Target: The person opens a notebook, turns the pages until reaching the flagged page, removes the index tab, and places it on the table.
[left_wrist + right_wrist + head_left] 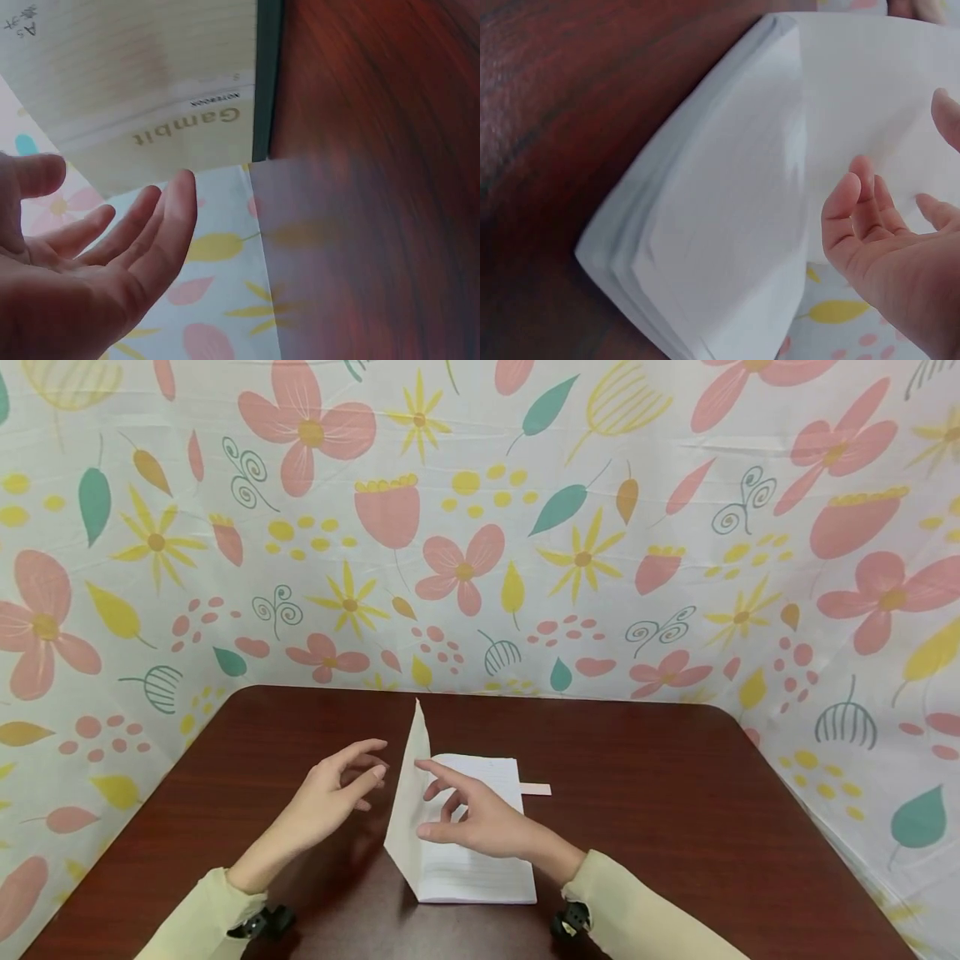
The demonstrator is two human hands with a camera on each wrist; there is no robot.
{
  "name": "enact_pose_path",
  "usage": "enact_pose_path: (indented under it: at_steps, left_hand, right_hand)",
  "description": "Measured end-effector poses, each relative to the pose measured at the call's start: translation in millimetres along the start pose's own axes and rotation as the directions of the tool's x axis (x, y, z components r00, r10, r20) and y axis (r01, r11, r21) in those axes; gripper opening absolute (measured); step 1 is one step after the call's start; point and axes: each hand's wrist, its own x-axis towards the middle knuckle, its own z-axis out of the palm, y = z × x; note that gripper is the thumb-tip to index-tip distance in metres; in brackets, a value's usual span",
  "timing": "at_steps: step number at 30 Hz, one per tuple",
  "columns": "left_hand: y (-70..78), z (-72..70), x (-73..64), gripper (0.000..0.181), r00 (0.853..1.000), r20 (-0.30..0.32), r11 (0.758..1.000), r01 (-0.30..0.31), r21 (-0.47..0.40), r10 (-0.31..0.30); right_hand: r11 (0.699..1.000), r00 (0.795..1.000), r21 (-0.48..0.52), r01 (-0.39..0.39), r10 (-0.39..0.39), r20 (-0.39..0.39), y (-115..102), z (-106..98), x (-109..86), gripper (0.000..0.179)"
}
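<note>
A notebook [480, 872] lies on the table with its front cover [406, 814] standing up at the left. The left wrist view shows the cover's outside [150, 67], printed "Gambit" and "NOTEBOOK", with a dark green spine [267, 75]. My left hand [333, 789] is in the air left of the cover, fingers loosely bent, holding nothing. Over the lined pages, my right hand [480, 818] faces the cover's inside with its fingers loosely bent and nothing pinched; whether its forefinger touches the cover, I cannot tell. In the right wrist view the white pages [727, 187] fan slightly.
A pale strip [536, 789] sticks out from the right edge of the pages. The dark red-brown wooden table [660, 827] carries the notebook. Behind and around it hangs a white cloth [480, 468] with flowers and leaves. A small black device [262, 922] sits on each wrist.
</note>
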Motion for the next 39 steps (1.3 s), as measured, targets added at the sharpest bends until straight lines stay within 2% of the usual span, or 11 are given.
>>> enact_pose_path:
  at_steps: [5, 9, 11, 18, 25, 29, 39]
  left_hand:
    - [6.0, -4.5, -1.3, 0.043, 0.998, 0.013, 0.982, 0.063, -0.177, -0.062]
    - [11.6, -8.9, -3.4, 0.047, 0.99, 0.034, 0.938, 0.137, -0.318, -0.134]
    - [13.7, -11.4, -5.1, 0.05, 0.987, 0.045, 0.92, 0.163, -0.357, -0.157]
    - [13.1, -14.6, -9.1, 0.06, 0.987, 0.05, 0.926, 0.159, -0.342, -0.151]
    - [13.9, -16.0, -8.7, 0.053, 0.987, 0.043, 0.927, 0.16, -0.338, -0.154]
    - [12.6, -19.3, -10.6, 0.049, 0.985, 0.031, 0.932, 0.171, -0.32, -0.17]
    - [0.1, -28.2, -17.5, 0.047, 0.968, 0.011, 0.918, 0.242, -0.313, -0.251]
  right_hand:
    - [1.0, 0.999, 0.007, -0.02, 0.02, 0.037, 0, 7, 1.4, 0.08]
    - [1.0, 0.999, 0.015, -0.023, 0.022, 0.049, -1, 11, 2.2, 0.078]
    - [1.0, 0.999, 0.007, -0.022, 0.022, 0.049, -1, 12, 2.5, 0.078]
    - [0.999, 0.998, -0.011, -0.03, 0.03, 0.052, 0, 16, 2.1, 0.076]
    - [0.998, 0.998, -0.053, -0.046, 0.048, 0.039, -1, 13, -0.6, 0.076]
    - [0.996, 0.998, -0.075, -0.054, 0.056, 0.025, 0, 6, -6.9, 0.077]
    - [0.987, 0.997, -0.146, -0.073, 0.07, -0.027, 13, -23, -29.6, 0.077]
